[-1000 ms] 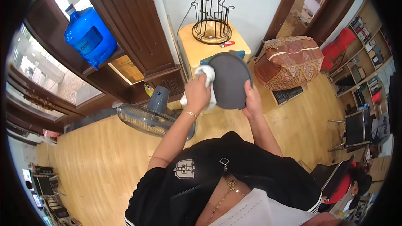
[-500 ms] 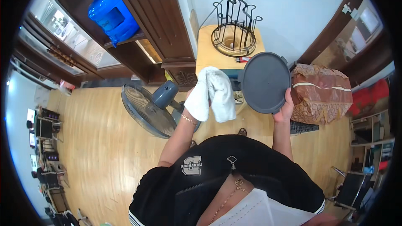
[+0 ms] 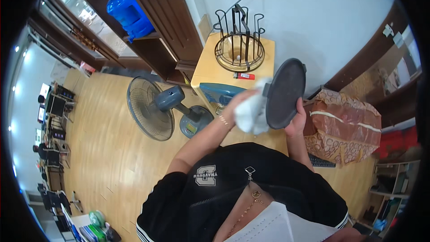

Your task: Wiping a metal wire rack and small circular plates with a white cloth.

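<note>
while hands hold cloth and disc, rack atop cabinet, wooden floor

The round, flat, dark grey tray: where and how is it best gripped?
I'd pinch the tray front to back at its lower right rim, coming from the right, where the right hand holds it. It is a thin, steeply tilted disc, and the white cloth in the left hand crowds its left side.
</note>
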Demonstrator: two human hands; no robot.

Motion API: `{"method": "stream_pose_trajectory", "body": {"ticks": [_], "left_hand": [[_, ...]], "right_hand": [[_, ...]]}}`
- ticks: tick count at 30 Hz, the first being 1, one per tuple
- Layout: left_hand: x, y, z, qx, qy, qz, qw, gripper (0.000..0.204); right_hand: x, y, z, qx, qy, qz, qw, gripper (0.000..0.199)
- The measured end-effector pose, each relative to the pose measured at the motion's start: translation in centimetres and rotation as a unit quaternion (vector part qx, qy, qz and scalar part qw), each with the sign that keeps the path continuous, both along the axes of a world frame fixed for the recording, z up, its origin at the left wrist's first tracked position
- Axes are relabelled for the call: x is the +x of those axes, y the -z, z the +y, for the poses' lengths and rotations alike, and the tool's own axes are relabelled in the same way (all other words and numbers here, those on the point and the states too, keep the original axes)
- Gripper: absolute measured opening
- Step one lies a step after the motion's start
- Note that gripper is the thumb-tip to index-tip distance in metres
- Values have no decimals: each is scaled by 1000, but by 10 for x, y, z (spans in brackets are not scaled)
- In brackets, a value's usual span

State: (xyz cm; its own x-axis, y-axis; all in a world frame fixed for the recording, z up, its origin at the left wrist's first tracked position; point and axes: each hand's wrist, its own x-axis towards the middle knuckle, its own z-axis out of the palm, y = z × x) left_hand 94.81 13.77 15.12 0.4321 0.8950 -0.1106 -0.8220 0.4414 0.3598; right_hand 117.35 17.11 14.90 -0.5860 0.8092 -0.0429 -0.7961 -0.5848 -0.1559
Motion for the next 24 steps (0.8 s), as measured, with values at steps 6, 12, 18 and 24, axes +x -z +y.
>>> {"method": "stream_pose_trajectory", "body": {"ticks": [6,12,18,24], "left_hand": [[62,-38,10,348,-128,624,688,38],[15,-50,3,139,23,100,985,44],[0,-80,-5,163,-151,302,927,36],[-124,-99,-22,137,-323,370,860,18]], "right_hand": [[26,31,2,31,46,-146,988,54],[43,12,3,50,163,-254,952,54],[20,-1,14,94,235,-351,901,53],[-5,-54,38,173,221,-229,932,53]]}}
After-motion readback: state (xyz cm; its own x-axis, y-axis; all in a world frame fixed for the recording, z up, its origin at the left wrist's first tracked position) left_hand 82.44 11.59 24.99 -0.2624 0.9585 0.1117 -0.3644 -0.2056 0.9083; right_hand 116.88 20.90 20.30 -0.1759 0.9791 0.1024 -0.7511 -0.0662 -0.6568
